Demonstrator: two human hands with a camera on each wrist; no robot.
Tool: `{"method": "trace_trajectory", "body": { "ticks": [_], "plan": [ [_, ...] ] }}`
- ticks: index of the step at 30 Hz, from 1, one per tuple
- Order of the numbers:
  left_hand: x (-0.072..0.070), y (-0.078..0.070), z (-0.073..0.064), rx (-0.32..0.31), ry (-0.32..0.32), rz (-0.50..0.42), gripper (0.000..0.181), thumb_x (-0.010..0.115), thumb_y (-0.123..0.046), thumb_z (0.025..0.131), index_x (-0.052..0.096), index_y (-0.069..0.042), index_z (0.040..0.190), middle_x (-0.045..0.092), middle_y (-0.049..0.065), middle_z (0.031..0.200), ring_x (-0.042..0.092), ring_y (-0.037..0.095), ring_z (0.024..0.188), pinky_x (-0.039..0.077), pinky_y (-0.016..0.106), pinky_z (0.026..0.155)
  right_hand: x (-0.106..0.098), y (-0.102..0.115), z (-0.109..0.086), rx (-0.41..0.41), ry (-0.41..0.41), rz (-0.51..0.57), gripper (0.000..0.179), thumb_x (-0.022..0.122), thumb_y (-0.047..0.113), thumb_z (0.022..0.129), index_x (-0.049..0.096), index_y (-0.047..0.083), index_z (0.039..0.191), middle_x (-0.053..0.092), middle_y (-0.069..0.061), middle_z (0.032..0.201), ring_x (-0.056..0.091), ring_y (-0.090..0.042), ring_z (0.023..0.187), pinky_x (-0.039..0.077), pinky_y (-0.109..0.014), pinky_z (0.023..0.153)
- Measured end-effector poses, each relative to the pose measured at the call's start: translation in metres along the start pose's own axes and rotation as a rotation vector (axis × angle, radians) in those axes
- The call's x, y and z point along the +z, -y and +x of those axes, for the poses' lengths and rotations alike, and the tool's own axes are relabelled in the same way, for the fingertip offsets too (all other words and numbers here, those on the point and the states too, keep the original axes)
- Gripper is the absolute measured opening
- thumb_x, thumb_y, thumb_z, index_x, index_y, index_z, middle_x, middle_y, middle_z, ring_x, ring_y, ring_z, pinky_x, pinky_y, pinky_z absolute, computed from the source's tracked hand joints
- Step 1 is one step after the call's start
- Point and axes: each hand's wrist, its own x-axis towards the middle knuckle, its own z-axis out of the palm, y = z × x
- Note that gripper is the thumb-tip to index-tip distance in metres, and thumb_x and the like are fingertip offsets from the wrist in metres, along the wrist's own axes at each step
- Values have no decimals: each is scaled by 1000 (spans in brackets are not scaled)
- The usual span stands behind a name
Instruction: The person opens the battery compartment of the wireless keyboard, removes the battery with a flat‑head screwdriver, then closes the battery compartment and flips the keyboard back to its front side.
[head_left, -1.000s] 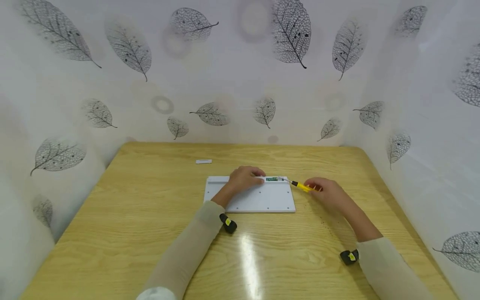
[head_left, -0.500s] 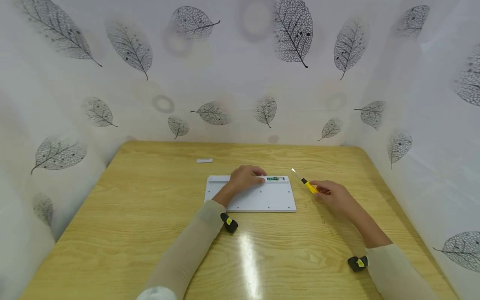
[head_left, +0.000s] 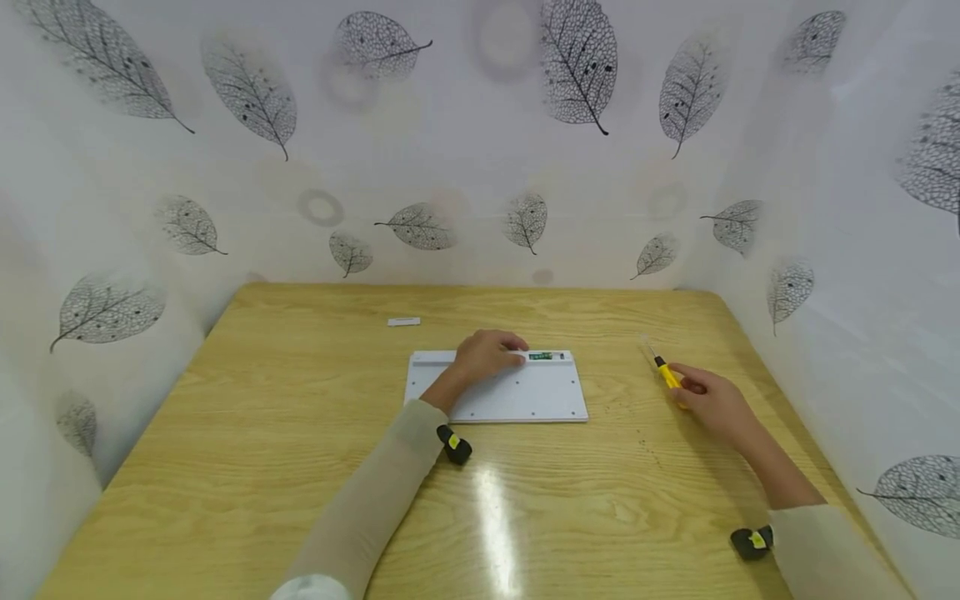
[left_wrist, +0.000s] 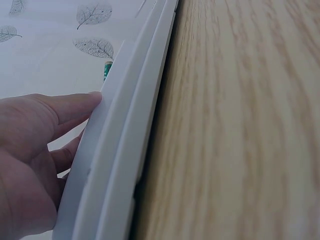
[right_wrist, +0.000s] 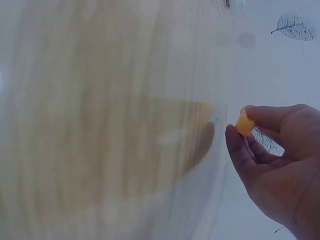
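A white keyboard [head_left: 517, 401] lies underside up on the table, small screws dotting its back. In the raised bar along its far edge, an uncovered compartment shows a green battery [head_left: 540, 356], whose end [left_wrist: 107, 69] also peeks out in the left wrist view. My left hand [head_left: 483, 357] grips that bar, thumb on the near side and fingers beyond. Off to the keyboard's right, my right hand [head_left: 716, 402] holds a yellow-handled screwdriver [head_left: 669, 379] with its tip pointing away and up. The right wrist view shows only the handle's end [right_wrist: 244, 122] between thumb and fingers.
A small white cover strip [head_left: 404, 322] lies behind the keyboard, to its left. Dark specks [head_left: 647, 446] dot the wooden table [head_left: 225, 433] near the right forearm. Walls with a leaf print surround the table's back and sides.
The screwdriver's tip has left the battery compartment; my right hand has carried it to the right and turned it to point away. My left hand stays on the keyboard.
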Motion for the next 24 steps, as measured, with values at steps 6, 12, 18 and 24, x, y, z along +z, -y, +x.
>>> {"method": "trace_trajectory", "body": {
  "ticks": [6, 12, 18, 24],
  "plan": [
    [-1, -1, -2, 5, 3, -8, 25, 70, -36, 94, 74, -29, 118, 73, -10, 114, 65, 15, 107, 41, 44, 102, -4, -16, -4, 30, -18, -6, 51, 62, 19, 101, 49, -4, 144, 63, -22, 109, 53, -21, 85, 44, -24, 64],
    [-2, -3, -3, 4, 3, -5, 25, 70, -36, 95, 74, -28, 118, 73, -9, 116, 65, 15, 108, 41, 44, 102, -6, -21, -5, 42, -7, -30, 50, 60, 14, 100, 47, -9, 143, 62, -22, 104, 49, -19, 77, 42, -29, 63],
    [-2, -3, -3, 5, 3, -17, 25, 70, -35, 95, 74, -27, 118, 73, -8, 116, 64, 16, 108, 41, 45, 103, -9, -25, -6, 55, -10, -72, 52, 60, 16, 99, 47, -11, 141, 63, -30, 109, 57, -29, 85, 46, -33, 67],
    [-2, -2, -2, 4, 2, -20, 26, 71, -35, 94, 74, -28, 119, 73, -9, 115, 64, 15, 108, 41, 44, 103, -10, -25, -5, 83, 22, -74, 56, 60, 20, 98, 43, -11, 142, 63, -33, 110, 62, -35, 89, 50, -38, 70]
  ]
}}
